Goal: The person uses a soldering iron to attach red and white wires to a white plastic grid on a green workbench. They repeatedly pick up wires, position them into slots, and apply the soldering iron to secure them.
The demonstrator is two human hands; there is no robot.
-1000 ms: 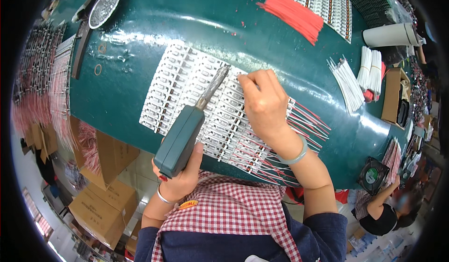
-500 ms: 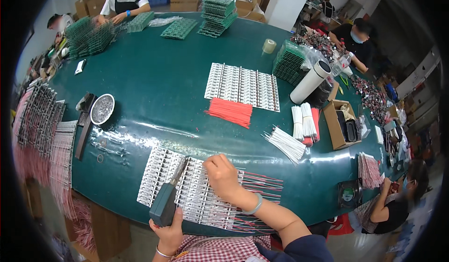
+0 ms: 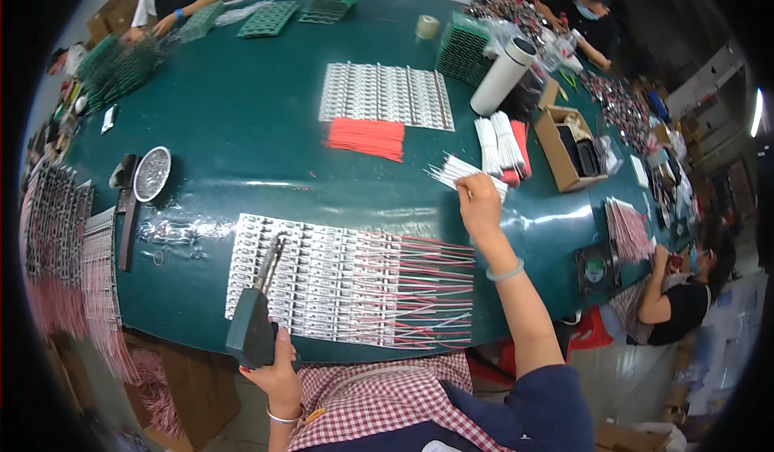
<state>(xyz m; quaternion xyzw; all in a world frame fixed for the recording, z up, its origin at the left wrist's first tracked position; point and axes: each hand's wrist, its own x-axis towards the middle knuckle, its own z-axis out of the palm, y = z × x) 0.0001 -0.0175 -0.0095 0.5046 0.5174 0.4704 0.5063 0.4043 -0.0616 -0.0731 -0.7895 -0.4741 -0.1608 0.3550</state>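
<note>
My left hand grips a dark green soldering gun, its metal tip slanting up over the white circuit board panel. Rows of small parts cover this panel, and red and white wires stick out from its right side. Farther right, my right hand reaches to a loose bunch of white wires. Its fingers are pinched together at the near end of the bunch; how many wires they hold cannot be made out.
Beyond lie a bundle of red wires and a second white panel. A white bottle, a cardboard box and tied white wires stand right. A bowl and stacked wired boards are left. Other people sit around the table.
My right hand has moved from over the panel, right and away from me, to the white wires. The soldering gun has shifted slightly left. The whole view has tilted down.
</note>
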